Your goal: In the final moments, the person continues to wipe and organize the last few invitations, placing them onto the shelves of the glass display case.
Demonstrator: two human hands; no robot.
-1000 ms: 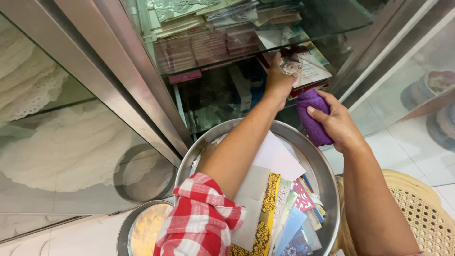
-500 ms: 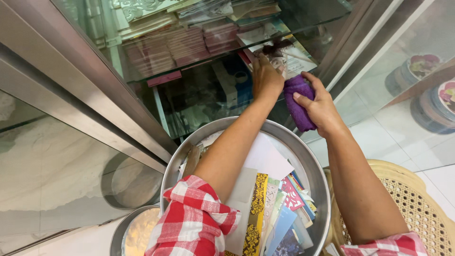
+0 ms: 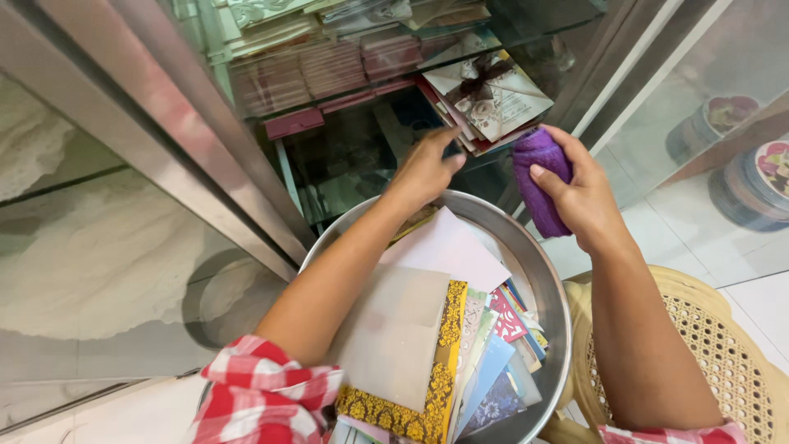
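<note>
My right hand (image 3: 579, 193) grips a rolled purple cloth (image 3: 538, 177) just in front of a glass display cabinet. My left hand (image 3: 423, 168) reaches into the cabinet, fingers spread, its fingertips at the edge of a small stack of cards topped by a white card with a dark ribbon bow (image 3: 489, 94). It holds nothing. Below my arms sits a round metal basin (image 3: 555, 316) filled with several cards and envelopes (image 3: 444, 337), some gold-patterned, some blue and pink.
A glass shelf (image 3: 329, 70) carries rows of reddish card stacks. A metal cabinet frame (image 3: 177, 144) runs diagonally at left. A woven cream stool (image 3: 715, 337) stands under the basin at right. Round decorated tins (image 3: 752, 177) sit behind glass at far right. White tiled floor lies below.
My left hand has let go of the ribboned card stack, which now lies on the cabinet shelf, and has drawn back a little. My right hand with the cloth stays close by.
</note>
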